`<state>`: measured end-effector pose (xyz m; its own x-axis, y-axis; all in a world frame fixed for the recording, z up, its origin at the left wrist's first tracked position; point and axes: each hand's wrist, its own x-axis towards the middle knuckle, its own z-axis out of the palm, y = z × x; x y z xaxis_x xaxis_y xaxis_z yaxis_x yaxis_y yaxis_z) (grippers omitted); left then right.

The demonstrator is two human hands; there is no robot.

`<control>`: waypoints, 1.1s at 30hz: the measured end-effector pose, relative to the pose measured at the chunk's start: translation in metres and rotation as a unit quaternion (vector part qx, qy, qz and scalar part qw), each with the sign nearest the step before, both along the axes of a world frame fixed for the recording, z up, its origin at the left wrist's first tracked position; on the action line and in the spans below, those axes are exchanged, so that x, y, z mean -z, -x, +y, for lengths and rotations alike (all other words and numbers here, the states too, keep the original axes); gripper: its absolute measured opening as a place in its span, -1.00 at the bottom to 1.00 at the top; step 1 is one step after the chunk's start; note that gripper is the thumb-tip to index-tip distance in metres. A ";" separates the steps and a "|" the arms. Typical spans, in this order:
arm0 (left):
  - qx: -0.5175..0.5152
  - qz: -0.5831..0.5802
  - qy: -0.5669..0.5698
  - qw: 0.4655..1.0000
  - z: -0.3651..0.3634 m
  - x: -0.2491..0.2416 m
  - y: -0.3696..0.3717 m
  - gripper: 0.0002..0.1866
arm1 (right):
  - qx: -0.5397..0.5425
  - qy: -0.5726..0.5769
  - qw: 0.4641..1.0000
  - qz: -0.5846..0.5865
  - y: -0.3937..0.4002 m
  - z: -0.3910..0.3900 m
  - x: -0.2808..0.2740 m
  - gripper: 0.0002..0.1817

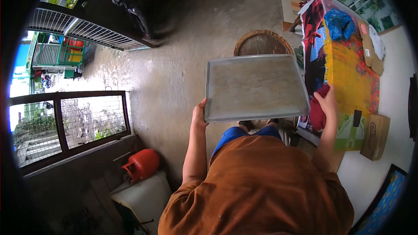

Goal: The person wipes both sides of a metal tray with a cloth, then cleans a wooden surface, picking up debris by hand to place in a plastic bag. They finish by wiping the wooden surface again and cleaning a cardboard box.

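A grey rectangular metal tray point(257, 88) is held out flat in front of my body. My left hand point(200, 113) grips its near left corner, thumb on the rim. Just past the tray's right edge, my right hand point(327, 101) is closed on a dark red cloth point(317, 112), which hangs beside the covered table. Beyond the tray shows part of a round wooden stool top point(263, 43) with a worn brown rim.
On the right stands a table with a colourful cover point(348, 67), bearing a blue plastic bag point(339, 24) and a cardboard box point(375, 137). A red gas cylinder point(143, 165) is at lower left, below a barred window point(91, 119). A motorcycle point(126, 0) stands at the back.
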<state>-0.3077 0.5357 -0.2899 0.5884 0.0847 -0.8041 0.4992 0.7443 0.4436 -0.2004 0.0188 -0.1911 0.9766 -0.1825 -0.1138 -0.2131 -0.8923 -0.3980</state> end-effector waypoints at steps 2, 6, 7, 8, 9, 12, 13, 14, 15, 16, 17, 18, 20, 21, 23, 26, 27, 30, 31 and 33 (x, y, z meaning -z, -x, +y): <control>0.019 0.033 -0.006 0.999 -0.006 -0.010 -0.001 -0.58 | -0.052 0.000 0.999 -0.001 -0.016 0.075 -0.047 -0.21; 0.062 0.078 -0.060 0.993 -0.008 0.007 0.008 -0.56 | -0.250 -0.095 0.963 0.039 -0.017 0.213 -0.066 -0.39; 0.073 0.079 -0.071 0.992 -0.008 0.017 0.011 -0.55 | -0.291 -0.113 0.942 0.120 -0.013 0.245 -0.061 -0.42; 0.071 0.077 -0.062 0.993 -0.009 0.018 0.012 -0.55 | -0.353 -0.126 0.923 0.081 0.000 0.271 -0.030 -0.46; 0.072 0.075 -0.053 0.993 -0.010 0.018 0.013 -0.54 | -0.441 -0.149 0.885 0.017 0.011 0.296 0.008 -0.48; 0.046 0.064 -0.079 0.994 -0.008 0.033 0.023 -0.54 | -0.550 -0.039 0.834 -0.026 0.048 0.337 0.071 -0.44; 0.030 0.058 -0.096 0.993 -0.009 0.033 0.023 -0.54 | -0.530 -0.056 0.846 -0.005 0.039 0.340 0.079 -0.48; 0.035 0.063 -0.114 0.991 -0.011 0.033 0.024 -0.54 | -0.510 -0.073 0.857 0.015 0.026 0.342 0.087 -0.51; 0.040 0.068 -0.132 0.988 -0.018 0.020 0.022 -0.55 | -0.471 -0.069 0.879 0.031 0.010 0.339 0.085 -0.54; 0.045 0.076 -0.150 0.985 -0.023 0.013 0.023 -0.55 | -0.431 -0.060 0.900 0.017 -0.003 0.335 0.096 -0.55; 0.050 0.087 -0.147 0.984 -0.024 0.017 0.025 -0.55 | -0.384 -0.057 0.922 0.001 -0.016 0.327 0.108 -0.57; 0.049 0.095 -0.158 0.982 -0.028 0.014 0.025 -0.55 | -0.338 -0.052 0.940 -0.013 -0.029 0.316 0.116 -0.59; 0.043 0.107 -0.179 0.977 -0.038 0.004 0.020 -0.55 | -0.281 -0.002 0.960 -0.020 -0.056 0.284 0.121 -0.59; 0.034 0.103 -0.176 0.978 -0.039 0.004 0.019 -0.55 | -0.244 0.023 0.969 -0.014 -0.070 0.267 0.121 -0.59; 0.015 0.096 -0.170 0.981 -0.041 0.003 0.020 -0.55 | -0.171 0.073 0.982 -0.023 -0.093 0.229 0.129 -0.59; -0.001 0.074 -0.173 0.982 -0.037 0.017 0.024 -0.56 | -0.058 0.154 0.984 -0.073 -0.115 0.164 0.159 -0.58; -0.003 0.073 -0.175 0.982 -0.037 0.017 0.024 -0.56 | -0.036 0.172 0.983 -0.060 -0.116 0.143 0.159 -0.58; -0.005 0.069 -0.184 0.980 -0.039 0.014 0.025 -0.55 | 0.026 0.211 0.977 -0.032 -0.104 0.104 0.148 -0.64; -0.006 0.067 -0.188 0.980 -0.039 0.015 0.025 -0.55 | 0.049 0.213 0.976 -0.018 -0.094 0.099 0.140 -0.66; 0.000 0.069 -0.214 0.974 -0.040 0.008 0.020 -0.54 | 0.033 0.229 0.972 -0.027 -0.062 0.099 0.128 -0.67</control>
<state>-0.3273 0.4957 -0.2981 0.4772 0.4293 -0.7668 0.5767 0.5054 0.6419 -0.1382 0.1175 -0.3188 0.9634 -0.2643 0.0447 -0.2656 -0.9637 0.0263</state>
